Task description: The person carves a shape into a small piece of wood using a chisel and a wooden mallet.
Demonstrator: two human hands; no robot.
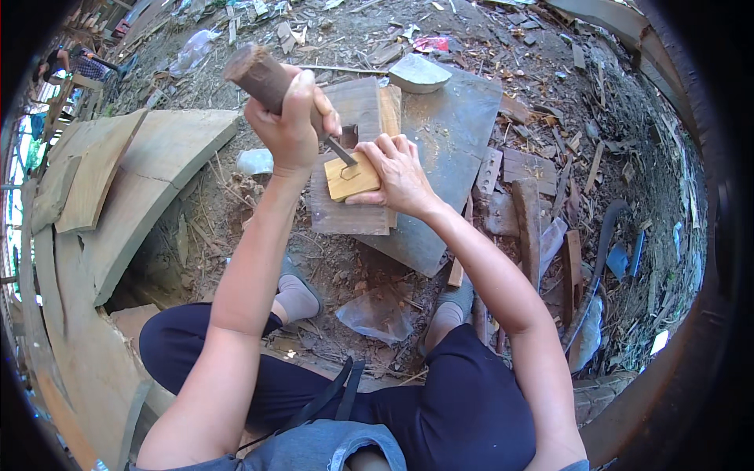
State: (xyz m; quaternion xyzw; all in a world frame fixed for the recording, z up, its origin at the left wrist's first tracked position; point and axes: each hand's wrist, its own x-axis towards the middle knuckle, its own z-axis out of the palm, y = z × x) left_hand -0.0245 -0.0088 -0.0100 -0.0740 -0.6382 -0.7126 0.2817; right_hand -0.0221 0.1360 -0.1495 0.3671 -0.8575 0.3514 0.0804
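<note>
**Chisel work on a small wood block, fingers close to the blade**

At the bottom of the frame are the seated person's dark trousers and two grey shoes on littered ground. Both forearms reach up to mid-frame. The right hand (397, 169) presses flat on a pale wood block (351, 179), fingers spread over its right side. The block rests on a grey plank (345, 212), which lies on a larger slab (452, 133) serving as bench. The left hand (289, 125) is wrapped tight around a thick wooden handle (255, 72); its metal blade (340, 151) angles down onto the block, just left of the right hand's fingers. A slip could likely drive the blade into those fingers, or skid the block. Beyond lie curved boards (141, 173) at left and scattered scrap.
</note>
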